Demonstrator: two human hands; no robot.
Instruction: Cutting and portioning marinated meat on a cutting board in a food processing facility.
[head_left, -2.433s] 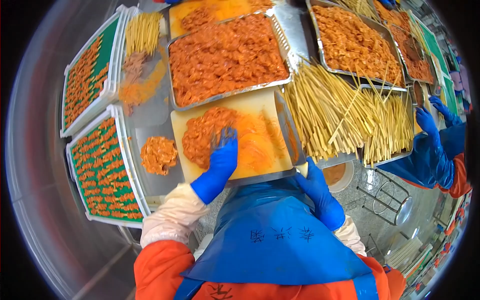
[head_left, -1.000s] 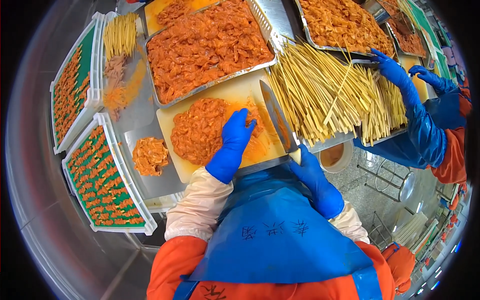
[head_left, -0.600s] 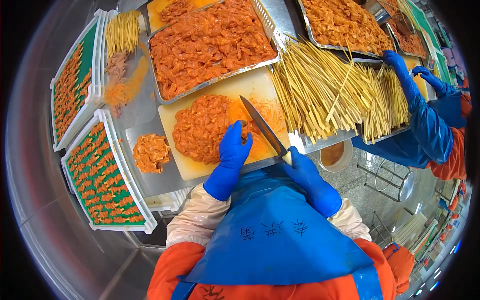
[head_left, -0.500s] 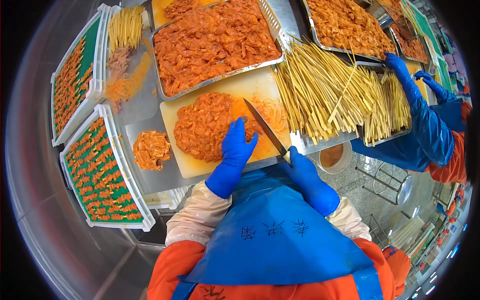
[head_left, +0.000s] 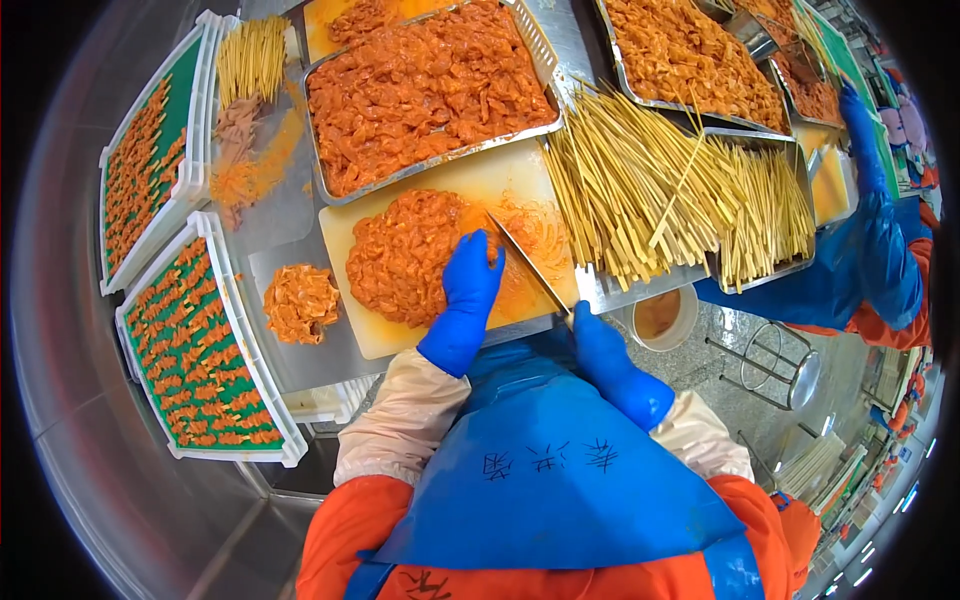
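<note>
My right hand (head_left: pixel 602 350), in a blue glove, grips the handle of a long knife (head_left: pixel 532 264). The blade points away and to the left over a pale cutting board (head_left: pixel 380 340), its flat turned mostly edge-on to me. At the right edge of a heap of orange-red marinated meat pieces (head_left: pixel 400 262) is my blue-gloved left hand (head_left: pixel 470 295). Its fingers are bent together with the thumb close by; anything inside them is hidden. Orange marinade smears the board around the blade.
A metal tray (head_left: pixel 440 160) of marinated meat stands beyond the board. Bamboo skewers (head_left: pixel 645 185) are piled to the right. A small meat clump (head_left: pixel 301 303) lies left, beside white trays (head_left: pixel 285 405) of skewered meat. A co-worker's gloved arm (head_left: pixel 868 140) is at far right.
My left hand's fingers and thumb have drawn closer together. The knife has turned more edge-on, its handle end slightly lower left. The co-worker's arms have moved away from the skewer tray.
</note>
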